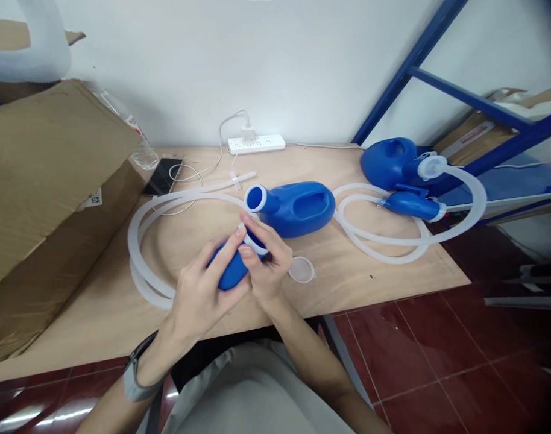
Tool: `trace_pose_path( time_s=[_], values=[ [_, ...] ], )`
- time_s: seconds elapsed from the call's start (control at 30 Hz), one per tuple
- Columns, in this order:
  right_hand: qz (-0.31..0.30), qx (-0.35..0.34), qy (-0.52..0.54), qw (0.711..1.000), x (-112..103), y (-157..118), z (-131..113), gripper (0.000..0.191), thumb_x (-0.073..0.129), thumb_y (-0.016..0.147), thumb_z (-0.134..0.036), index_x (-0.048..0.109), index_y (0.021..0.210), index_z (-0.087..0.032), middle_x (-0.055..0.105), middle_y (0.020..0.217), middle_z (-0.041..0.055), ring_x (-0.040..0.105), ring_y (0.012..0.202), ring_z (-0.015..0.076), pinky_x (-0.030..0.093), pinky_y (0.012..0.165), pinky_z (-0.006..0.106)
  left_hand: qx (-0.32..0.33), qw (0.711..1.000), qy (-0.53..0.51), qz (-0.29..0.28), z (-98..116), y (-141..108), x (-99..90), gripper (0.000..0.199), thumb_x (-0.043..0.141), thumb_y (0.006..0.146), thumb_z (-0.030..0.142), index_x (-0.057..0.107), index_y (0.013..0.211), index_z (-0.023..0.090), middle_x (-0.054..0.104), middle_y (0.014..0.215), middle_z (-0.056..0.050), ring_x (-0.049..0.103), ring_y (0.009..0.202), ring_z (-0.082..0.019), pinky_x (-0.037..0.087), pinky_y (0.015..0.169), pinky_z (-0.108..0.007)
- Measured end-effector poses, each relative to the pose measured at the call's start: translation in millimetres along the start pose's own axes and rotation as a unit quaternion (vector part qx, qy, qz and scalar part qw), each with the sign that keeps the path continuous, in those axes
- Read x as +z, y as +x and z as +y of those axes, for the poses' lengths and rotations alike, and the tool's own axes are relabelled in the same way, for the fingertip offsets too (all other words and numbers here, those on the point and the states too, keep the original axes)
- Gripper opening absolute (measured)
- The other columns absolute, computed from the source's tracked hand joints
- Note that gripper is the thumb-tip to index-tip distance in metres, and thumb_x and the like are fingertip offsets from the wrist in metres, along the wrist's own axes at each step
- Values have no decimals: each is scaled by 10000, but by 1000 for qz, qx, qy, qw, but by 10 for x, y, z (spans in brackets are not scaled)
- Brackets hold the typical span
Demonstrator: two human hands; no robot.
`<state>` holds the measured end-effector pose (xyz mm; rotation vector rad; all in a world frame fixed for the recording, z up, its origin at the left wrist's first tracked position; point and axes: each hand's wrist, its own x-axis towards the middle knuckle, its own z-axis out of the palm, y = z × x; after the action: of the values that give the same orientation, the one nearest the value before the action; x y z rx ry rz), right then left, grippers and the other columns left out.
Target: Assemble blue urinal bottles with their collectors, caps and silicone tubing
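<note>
A small blue cup-like part [232, 269] with a white rim round its opening is held between both hands, near the table's front edge. My left hand [206, 280] is wrapped round its body, with the fingertips at the rim. My right hand [267, 259] pinches the white rim from the other side. Just behind them lies a blue bottle [302, 208] on its side, its white-ringed mouth facing left. A round translucent cap [301, 269] rests on the table to the right of my right hand. Coiled clear tubing [142, 265] lies to the left, partly behind my left hand.
Cardboard boxes [53, 181] fill the table's left side, beside a plastic bottle [144, 154] and a phone [166, 175]. A power strip [257, 144] sits by the wall. At the right are another blue bottle [386, 163], tubing [393, 241] and a blue metal frame [411, 66].
</note>
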<state>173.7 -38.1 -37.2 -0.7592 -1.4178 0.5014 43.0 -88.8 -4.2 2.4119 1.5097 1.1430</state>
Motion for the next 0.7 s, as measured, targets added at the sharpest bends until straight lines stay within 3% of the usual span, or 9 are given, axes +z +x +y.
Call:
trace_pose_path(
  time_s=[0.13,0.23,0.33,0.43,0.57,0.7],
  values=[
    [14,55,102,993,-81,-8,9,550,516,1049,-692,762,1308,-273,812,1279,96,788,1178,312,640,1036,515,19,1000,9,18,21,-35,57,767,680,1012,328,321,1688,379,667,1385,-108,750,1163,-283,671,867,-359],
    [-53,137,222,964,-280,74,14,555,529,1026,-730,798,1242,-296,819,1278,78,797,1163,317,646,1022,513,26,999,-6,34,19,-68,79,798,686,995,310,311,1697,370,661,1365,-114,752,1131,-280,668,826,-352],
    [-139,214,287,923,-485,175,24,474,652,991,-671,789,1270,-313,803,1331,60,760,1254,320,592,1113,546,36,999,-24,22,23,-75,72,827,695,985,270,300,1702,386,648,1380,-112,752,1133,-268,665,859,-352],
    [-174,266,333,888,-524,167,24,471,689,956,-683,805,1226,-314,835,1241,52,754,1259,324,554,1149,561,63,998,-18,25,29,-70,78,856,718,966,246,303,1700,396,624,1419,-127,738,1205,-292,658,937,-388],
    [-87,348,386,850,-341,-4,-23,524,620,933,-747,825,1096,-293,859,1095,61,768,1214,343,558,1125,572,80,997,5,22,48,-70,92,862,714,962,235,296,1702,378,612,1437,-147,713,1272,-331,653,968,-431],
    [-2,381,413,827,-209,-109,-119,430,680,908,-613,780,1178,-294,864,970,37,783,1181,339,569,1108,565,84,995,48,-9,101,-54,32,780,695,990,283,323,1672,357,624,1417,-149,727,1237,-342,662,813,-387]
  ],
)
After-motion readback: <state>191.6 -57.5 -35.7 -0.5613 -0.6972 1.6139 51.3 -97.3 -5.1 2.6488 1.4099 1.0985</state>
